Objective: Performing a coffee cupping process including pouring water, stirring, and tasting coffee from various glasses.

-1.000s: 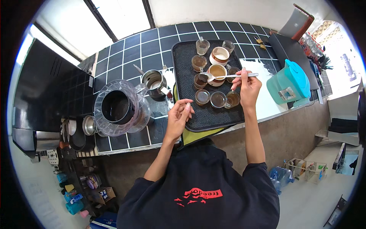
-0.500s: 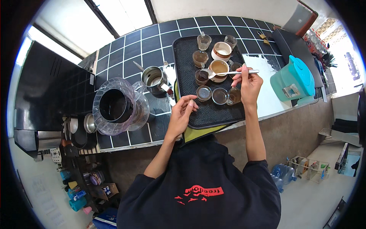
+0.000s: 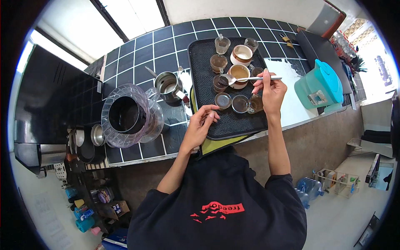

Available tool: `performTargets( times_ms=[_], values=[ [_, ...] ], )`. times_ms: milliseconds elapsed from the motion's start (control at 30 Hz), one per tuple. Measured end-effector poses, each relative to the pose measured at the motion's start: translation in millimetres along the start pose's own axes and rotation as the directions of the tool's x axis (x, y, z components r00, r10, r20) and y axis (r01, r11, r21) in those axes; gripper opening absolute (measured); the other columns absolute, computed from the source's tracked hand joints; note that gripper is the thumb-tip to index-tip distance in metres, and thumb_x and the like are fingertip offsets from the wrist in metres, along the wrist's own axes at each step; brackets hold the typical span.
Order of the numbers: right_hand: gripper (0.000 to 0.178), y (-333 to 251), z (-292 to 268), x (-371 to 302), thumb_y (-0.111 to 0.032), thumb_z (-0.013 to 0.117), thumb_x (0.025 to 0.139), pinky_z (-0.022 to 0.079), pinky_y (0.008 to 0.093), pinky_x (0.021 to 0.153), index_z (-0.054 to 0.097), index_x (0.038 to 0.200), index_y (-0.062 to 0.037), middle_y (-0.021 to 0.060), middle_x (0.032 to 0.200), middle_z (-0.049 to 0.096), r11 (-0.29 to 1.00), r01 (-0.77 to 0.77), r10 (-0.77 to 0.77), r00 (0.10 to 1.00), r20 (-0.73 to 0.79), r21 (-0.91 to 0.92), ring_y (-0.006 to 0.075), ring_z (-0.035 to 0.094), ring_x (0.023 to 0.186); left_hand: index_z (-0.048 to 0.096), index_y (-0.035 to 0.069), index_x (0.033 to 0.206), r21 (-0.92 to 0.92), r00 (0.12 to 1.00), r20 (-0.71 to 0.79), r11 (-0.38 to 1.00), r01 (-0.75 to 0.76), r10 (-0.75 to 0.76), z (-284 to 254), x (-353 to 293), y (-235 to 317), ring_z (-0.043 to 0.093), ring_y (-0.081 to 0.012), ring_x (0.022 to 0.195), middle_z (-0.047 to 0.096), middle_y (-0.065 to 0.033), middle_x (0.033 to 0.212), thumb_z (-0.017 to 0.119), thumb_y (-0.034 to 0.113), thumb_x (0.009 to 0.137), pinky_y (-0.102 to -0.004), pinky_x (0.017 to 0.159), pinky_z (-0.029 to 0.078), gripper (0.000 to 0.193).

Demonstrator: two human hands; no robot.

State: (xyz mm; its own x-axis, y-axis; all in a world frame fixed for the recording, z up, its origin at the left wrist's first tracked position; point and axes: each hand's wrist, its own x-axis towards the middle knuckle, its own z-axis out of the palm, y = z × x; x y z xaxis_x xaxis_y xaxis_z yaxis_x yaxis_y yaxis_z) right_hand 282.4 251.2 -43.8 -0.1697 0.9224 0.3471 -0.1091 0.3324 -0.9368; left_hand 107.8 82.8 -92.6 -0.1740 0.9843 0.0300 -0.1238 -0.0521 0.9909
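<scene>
Left grip (image 3: 200,127), apart, has shifted nearer eight glasses (image 3: 223,101); right grip (image 3: 273,98) clamps one spoon (image 3: 250,78).

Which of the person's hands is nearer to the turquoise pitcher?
Right. The right hand, holding a spoon, is left of the turquoise pitcher; the left hand is farther left, by the left edge of the black tray.

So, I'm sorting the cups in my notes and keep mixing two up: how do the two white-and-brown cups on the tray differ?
The nearer cup holds tan liquid; the farther cup looks pale inside, its contents unclear. The spoon in the right hand crosses over the nearer cup, not the farther cup. Both stand upright on the black tray.
</scene>
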Motion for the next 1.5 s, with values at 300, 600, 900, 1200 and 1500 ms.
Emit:
performTargets(
  times_ms=[300, 600, 900, 1200, 1500],
  values=[
    [0.032, 0.9, 3.8, -0.7, -0.022, 0.056, 0.102, 0.049, 0.0244, 0.047, 0.067, 0.087, 0.0045, 0.0091, 0.065, 0.065, 1.0, 0.009, -0.009, 1.0, -0.022, 0.004, 0.0117, 0.06, 0.049, 0.059, -0.001, 0.121, 0.092, 0.994, 0.109, 0.996, 0.019, -0.029, -2.2, -1.4, 3.0, 0.057, -0.0109, 0.091, 0.064, -0.0051, 0.096, 0.05, 0.011, 0.103, -0.0268, 0.085, 0.047, 0.023],
    [0.033, 2.6, 4.5, 0.1, -0.022, 0.055, 0.102, 0.05, 0.025, 0.047, 0.066, 0.087, 0.005, 0.0097, 0.066, 0.065, 1.0, 0.018, -0.017, 1.0, -0.024, 0.023, 0.012, 0.06, 0.049, 0.059, 0.0, 0.122, 0.158, 0.989, 0.144, 0.987, -0.001, -0.022, -5.1, 0.0, 2.6, 0.06, -0.0117, 0.096, 0.065, -0.0051, 0.097, 0.054, 0.012, 0.101, -0.0283, 0.088, 0.048, 0.024],
    [0.031, 2.1, 6.6, -0.1, -0.022, 0.055, 0.103, 0.049, 0.0238, 0.047, 0.065, 0.089, 0.0044, 0.0089, 0.065, 0.064, 0.999, 0.015, -0.015, 1.0, -0.014, 0.03, 0.0121, 0.062, 0.051, 0.058, -0.001, 0.123, 0.123, 0.987, 0.154, 0.992, 0.022, -0.041, -7.9, 1.0, 0.1, 0.06, -0.012, 0.099, 0.063, -0.0058, 0.101, 0.057, 0.009, 0.1, -0.0289, 0.089, 0.047, 0.026],
    [0.033, 1.0, 8.1, 0.2, -0.023, 0.055, 0.103, 0.049, 0.0241, 0.046, 0.065, 0.089, 0.0048, 0.009, 0.064, 0.063, 1.0, 0.01, -0.01, 1.0, -0.025, 0.013, 0.0123, 0.062, 0.051, 0.057, 0.0, 0.123, 0.112, 0.985, 0.165, 0.993, 0.037, -0.055, -9.7, 1.4, 0.3, 0.06, -0.0116, 0.1, 0.063, -0.0054, 0.101, 0.058, 0.009, 0.099, -0.0284, 0.089, 0.047, 0.026],
    [0.034, -1.7, 7.9, 0.5, -0.023, 0.054, 0.103, 0.049, 0.0246, 0.046, 0.064, 0.088, 0.0057, 0.0096, 0.064, 0.064, 0.999, 0.036, -0.035, 0.998, -0.061, 0.015, 0.0127, 0.061, 0.05, 0.057, 0.001, 0.123, 0.097, 0.985, 0.163, 0.994, 0.042, -0.058, -10.8, 1.7, 0.3, 0.059, -0.0113, 0.099, 0.064, -0.0057, 0.102, 0.059, 0.011, 0.099, -0.0273, 0.088, 0.047, 0.026]
  ],
)
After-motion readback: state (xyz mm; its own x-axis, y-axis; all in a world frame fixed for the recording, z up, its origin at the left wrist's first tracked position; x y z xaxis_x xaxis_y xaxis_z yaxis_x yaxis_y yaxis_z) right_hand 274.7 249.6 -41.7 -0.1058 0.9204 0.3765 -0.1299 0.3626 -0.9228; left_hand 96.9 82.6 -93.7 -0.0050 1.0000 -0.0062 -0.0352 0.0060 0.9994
